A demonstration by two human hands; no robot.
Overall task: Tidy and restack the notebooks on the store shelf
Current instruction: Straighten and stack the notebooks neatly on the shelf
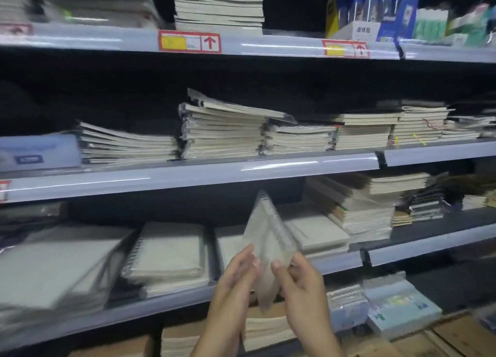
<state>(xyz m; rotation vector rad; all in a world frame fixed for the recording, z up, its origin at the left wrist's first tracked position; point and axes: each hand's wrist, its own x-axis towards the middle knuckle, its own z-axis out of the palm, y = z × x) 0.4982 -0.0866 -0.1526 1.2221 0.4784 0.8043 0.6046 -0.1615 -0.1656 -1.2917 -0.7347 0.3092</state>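
Observation:
A plastic-wrapped spiral notebook [267,238] is held up on edge in front of the lower shelf [341,261], tilted with one corner pointing up. My left hand [237,273] holds its lower left side, fingers lying against the cover. My right hand [298,278] pinches its lower right edge with thumb and fingers. Behind it lie flat spiral notebooks [171,249] on the lower shelf. The middle shelf [188,174] carries several stacks of wrapped notebooks [222,131], the top one askew.
The upper shelf [268,43] holds more notebook stacks [218,4] and blue boxed goods [375,10]. A leaning pile of notebooks [357,209] stands at the right of the lower shelf. Small packs [400,308] and cardboard boxes sit below.

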